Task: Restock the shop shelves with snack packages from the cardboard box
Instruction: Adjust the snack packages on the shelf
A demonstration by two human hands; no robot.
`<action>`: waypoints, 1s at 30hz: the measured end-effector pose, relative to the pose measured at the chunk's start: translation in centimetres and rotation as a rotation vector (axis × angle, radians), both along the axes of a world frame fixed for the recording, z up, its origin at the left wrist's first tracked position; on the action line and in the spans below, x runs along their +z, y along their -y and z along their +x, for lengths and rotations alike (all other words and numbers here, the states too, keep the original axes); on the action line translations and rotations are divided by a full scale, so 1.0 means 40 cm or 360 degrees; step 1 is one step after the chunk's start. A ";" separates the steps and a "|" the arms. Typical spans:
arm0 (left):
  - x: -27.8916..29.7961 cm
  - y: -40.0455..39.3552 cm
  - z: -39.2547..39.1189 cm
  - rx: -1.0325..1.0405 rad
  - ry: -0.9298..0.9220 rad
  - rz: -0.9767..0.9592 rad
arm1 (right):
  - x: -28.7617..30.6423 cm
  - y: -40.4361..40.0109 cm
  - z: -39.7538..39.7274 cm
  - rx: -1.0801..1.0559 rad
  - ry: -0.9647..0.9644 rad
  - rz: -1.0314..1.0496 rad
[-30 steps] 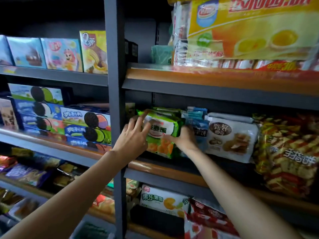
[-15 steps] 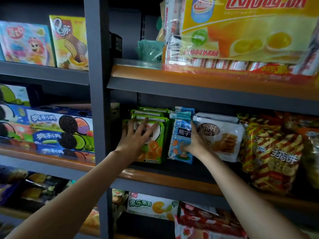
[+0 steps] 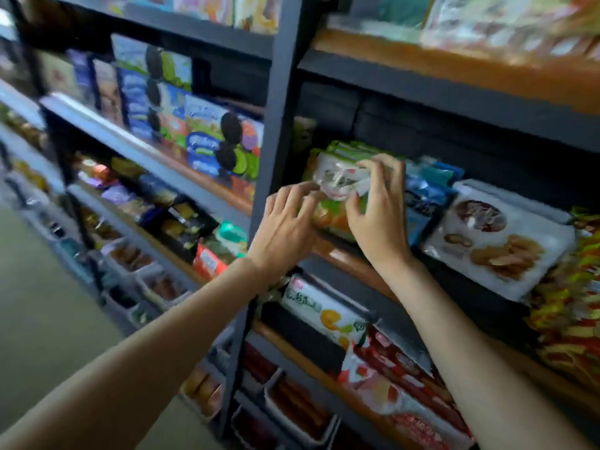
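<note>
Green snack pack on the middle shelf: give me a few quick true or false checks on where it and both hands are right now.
1. Both hands are on the green pack. True: the left hand and right hand both touch it.
2. The green pack sits left of the grey post. False: it sits just right of the post.
3. Blue packs stand right of the green pack. True.
4. The white cookie bag is on the shelf below. False: it shares the green pack's shelf, farther right.
5. The right hand holds the cardboard box. False: no box is in view.
</note>
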State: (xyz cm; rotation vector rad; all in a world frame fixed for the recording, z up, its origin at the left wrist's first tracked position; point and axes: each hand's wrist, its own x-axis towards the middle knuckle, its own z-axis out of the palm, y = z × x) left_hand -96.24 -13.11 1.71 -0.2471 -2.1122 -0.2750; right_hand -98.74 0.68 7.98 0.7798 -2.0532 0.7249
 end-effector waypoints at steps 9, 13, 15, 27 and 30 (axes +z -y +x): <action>-0.442 0.275 0.727 0.1087 0.1883 0.0908 | -0.419 0.416 0.406 0.1075 0.0852 0.1121; -0.616 0.337 1.166 0.1581 0.2268 0.1493 | -0.630 0.559 0.658 0.1442 0.1008 0.1946; -0.668 0.372 1.328 0.1785 0.2211 0.1745 | -0.719 0.632 0.774 0.1558 0.1084 0.2142; -0.990 0.688 1.765 0.1799 0.2469 0.2263 | -1.258 1.044 1.332 0.1973 0.1419 0.2874; -1.064 0.715 1.836 0.1767 0.2616 0.2214 | -1.375 1.060 1.459 0.2062 0.1602 0.3007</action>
